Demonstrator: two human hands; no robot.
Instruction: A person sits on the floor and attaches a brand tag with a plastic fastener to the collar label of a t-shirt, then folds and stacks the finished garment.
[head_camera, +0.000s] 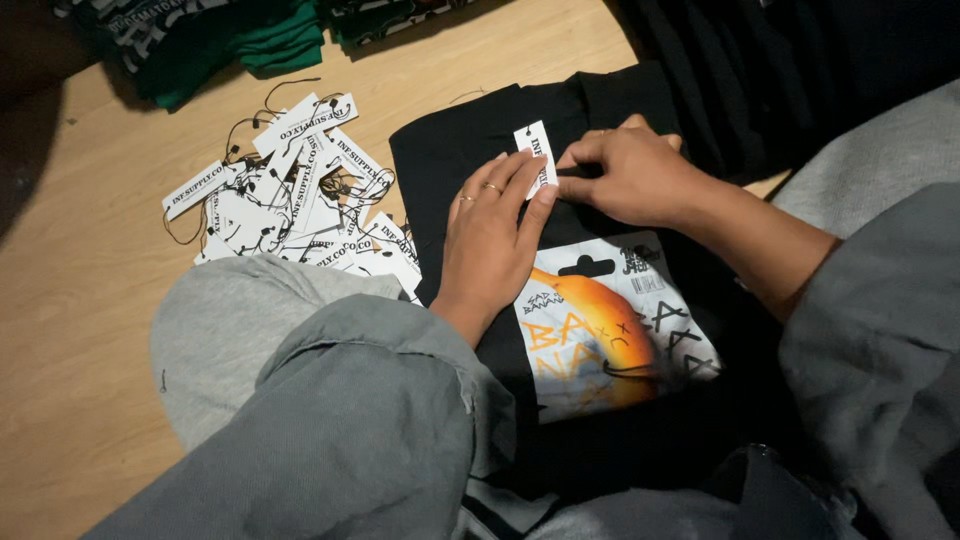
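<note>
The folded black garment (470, 150) lies flat on the wooden floor (90, 280), directly before the seated person's grey-clad knees (330, 400). The left hand (490, 235) rests palm down on the cloth, fingers extended and flat rather than closed on anything; it appears to pin the fabric so that it cannot shift, its fingertips touching the lower edge of a small white hang tag (537, 152). The right hand (625, 175) is curled, thumb and forefinger pinched together just beside the tag; whether that grip has hold of the tag's string or a fold of cloth cannot be told, as the fingers hide the contact. The tag is a narrow white card with dark print and a punched hole, standing tilted near the garment's upper edge. A white and orange printed card (600, 330) lies on the garment nearer the person. A loose heap of like tags (300, 200) with black strings lies on the floor to the left, within easy reach. Folded green clothing (250, 40) sits beyond.
</note>
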